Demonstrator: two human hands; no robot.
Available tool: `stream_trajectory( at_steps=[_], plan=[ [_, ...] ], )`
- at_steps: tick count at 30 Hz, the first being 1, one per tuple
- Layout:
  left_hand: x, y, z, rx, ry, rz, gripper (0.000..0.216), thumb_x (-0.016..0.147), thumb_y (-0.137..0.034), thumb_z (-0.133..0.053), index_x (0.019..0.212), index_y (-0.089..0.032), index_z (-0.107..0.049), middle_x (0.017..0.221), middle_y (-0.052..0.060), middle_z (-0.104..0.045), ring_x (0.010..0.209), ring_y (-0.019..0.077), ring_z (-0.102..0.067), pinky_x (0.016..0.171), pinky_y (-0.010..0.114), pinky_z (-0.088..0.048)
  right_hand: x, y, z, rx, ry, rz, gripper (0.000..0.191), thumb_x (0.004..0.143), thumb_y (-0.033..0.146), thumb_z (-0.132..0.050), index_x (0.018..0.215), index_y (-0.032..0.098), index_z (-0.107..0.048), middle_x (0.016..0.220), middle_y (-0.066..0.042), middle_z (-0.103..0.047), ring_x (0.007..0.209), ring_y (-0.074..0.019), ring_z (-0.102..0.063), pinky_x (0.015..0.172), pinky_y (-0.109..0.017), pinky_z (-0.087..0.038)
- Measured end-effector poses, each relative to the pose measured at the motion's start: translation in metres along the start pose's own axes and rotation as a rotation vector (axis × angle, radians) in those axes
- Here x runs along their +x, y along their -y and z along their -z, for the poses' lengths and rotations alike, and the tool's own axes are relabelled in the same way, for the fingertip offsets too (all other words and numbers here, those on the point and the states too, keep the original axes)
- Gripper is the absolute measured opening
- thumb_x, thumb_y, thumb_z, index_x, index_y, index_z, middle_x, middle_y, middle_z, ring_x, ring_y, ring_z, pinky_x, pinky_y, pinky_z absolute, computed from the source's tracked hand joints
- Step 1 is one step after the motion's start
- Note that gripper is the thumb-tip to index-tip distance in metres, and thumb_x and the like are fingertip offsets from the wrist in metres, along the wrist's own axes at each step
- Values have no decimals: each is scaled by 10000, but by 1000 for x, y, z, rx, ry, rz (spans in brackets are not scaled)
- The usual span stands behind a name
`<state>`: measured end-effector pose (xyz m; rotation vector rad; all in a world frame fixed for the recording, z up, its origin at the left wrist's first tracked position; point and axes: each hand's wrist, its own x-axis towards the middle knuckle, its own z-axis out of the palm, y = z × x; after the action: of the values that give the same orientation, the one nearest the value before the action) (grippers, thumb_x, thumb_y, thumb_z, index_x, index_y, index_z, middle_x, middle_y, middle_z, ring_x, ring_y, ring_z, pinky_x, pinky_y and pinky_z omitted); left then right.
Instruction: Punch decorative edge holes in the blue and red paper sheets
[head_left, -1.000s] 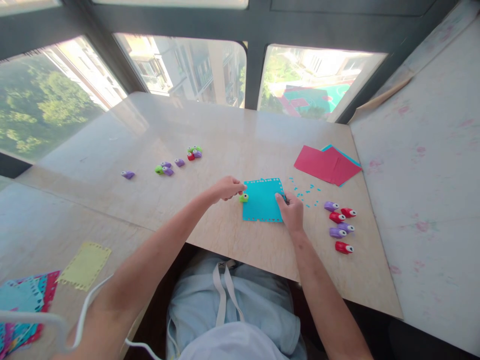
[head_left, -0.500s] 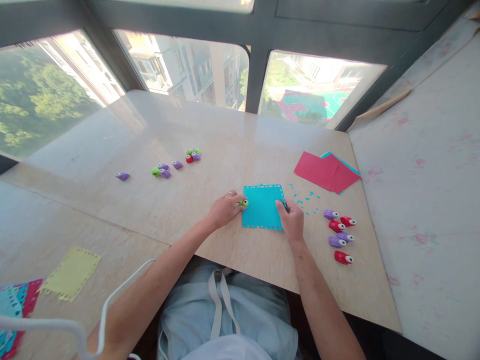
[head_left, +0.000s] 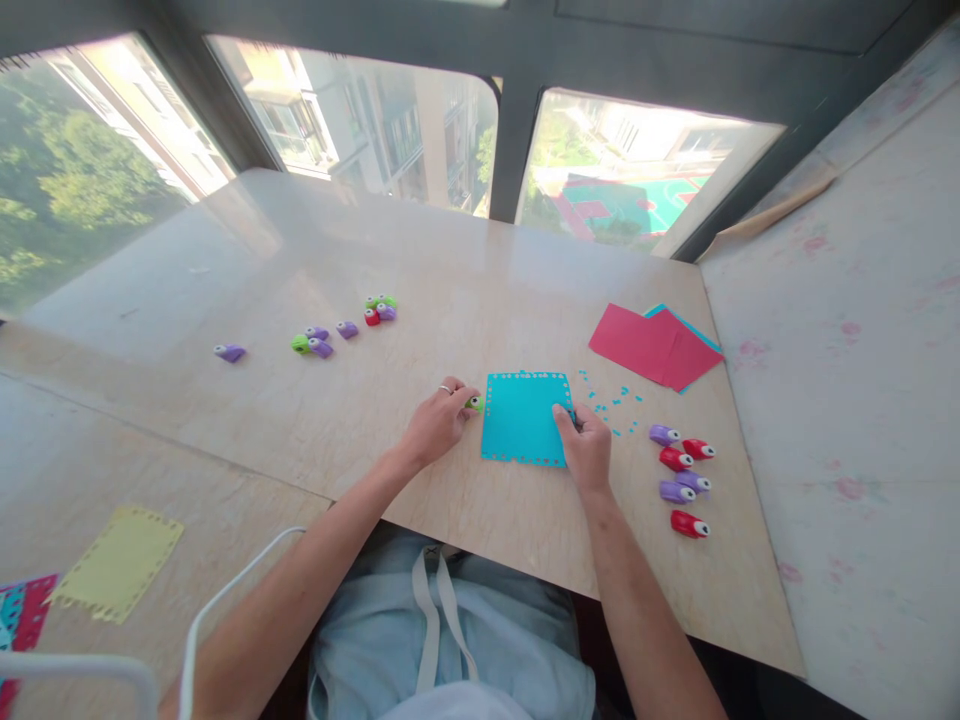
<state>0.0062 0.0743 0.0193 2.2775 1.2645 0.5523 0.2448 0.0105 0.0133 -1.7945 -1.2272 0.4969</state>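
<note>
My left hand (head_left: 441, 425) is closed on a small green paper punch (head_left: 475, 403) with a white, eye-like top. That punch sits just off the left edge of a square blue paper sheet (head_left: 525, 420). Small holes run along the sheet's top, bottom and left edges. At the sheet's right edge, my right hand (head_left: 585, 445) pinches it with the thumb on top; the fingers beneath are mostly hidden. Tiny blue paper bits (head_left: 616, 403) lie scattered to the right of the sheet.
Red and purple punches (head_left: 676, 459) stand at the right, below red and blue sheets (head_left: 652, 345). More punches (head_left: 319, 346) are spread at the left. A punched yellow sheet (head_left: 120, 562) lies front left near a white cable (head_left: 225, 585). Windows border the table (head_left: 465, 280).
My left hand has drawn the green punch leftward, from over the blue sheet's left edge to just beside it. My right hand keeps its grip on the sheet. The view has shifted slightly.
</note>
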Motion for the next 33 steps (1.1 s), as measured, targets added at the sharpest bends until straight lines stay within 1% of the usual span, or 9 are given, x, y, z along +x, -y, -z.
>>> stream_trajectory(
  at_steps=[5,10,15,22,28,31,33],
  plan=[
    [-1,0,-1,-21,12,10,269,897,-150,-493,1134,-201,-610,1099,77,-580,863,172,-603,773,286,-485,0,0,0,-3,1,10,375,843,500,-524,619,210,-448,576,57,-331,562,-116,-328,554,-258,-271],
    [-2,1,-2,-53,-12,19,263,895,-157,-508,1127,-204,-623,1080,74,-587,876,172,-603,785,286,-483,-1,2,1,11,9,2,373,845,500,-521,621,211,-446,581,57,-327,565,-115,-323,555,-259,-269],
    [-6,4,-8,-81,-73,31,232,895,-170,-542,1106,-200,-634,1069,70,-598,850,161,-601,774,277,-477,0,1,2,24,-6,-17,385,841,505,-535,615,211,-429,582,61,-306,564,-111,-306,548,-258,-260],
    [-10,4,-18,-79,-176,10,238,892,-145,-551,1104,-204,-639,1061,73,-623,877,179,-613,770,291,-488,0,-1,4,80,-42,-35,429,827,509,-578,592,216,-370,587,66,-280,571,-103,-284,540,-249,-249],
    [-9,6,-19,-125,-193,-15,224,896,-154,-549,1097,-208,-632,1068,74,-651,920,193,-622,803,310,-486,0,-2,6,175,-38,-110,445,816,521,-604,608,222,-349,585,74,-250,549,-93,-239,500,-242,-219],
    [-9,6,-19,-153,-191,-14,218,892,-149,-550,1087,-201,-632,1060,74,-657,913,190,-617,800,310,-475,0,-2,6,174,-40,-107,448,813,520,-609,603,221,-349,585,74,-254,552,-93,-243,502,-240,-223],
    [-9,6,-18,-183,-190,-10,216,887,-148,-548,1079,-197,-635,1047,75,-658,874,178,-612,772,297,-469,0,-3,6,155,-40,-91,448,815,517,-607,597,218,-354,586,72,-260,558,-94,-253,512,-241,-232]
  ],
)
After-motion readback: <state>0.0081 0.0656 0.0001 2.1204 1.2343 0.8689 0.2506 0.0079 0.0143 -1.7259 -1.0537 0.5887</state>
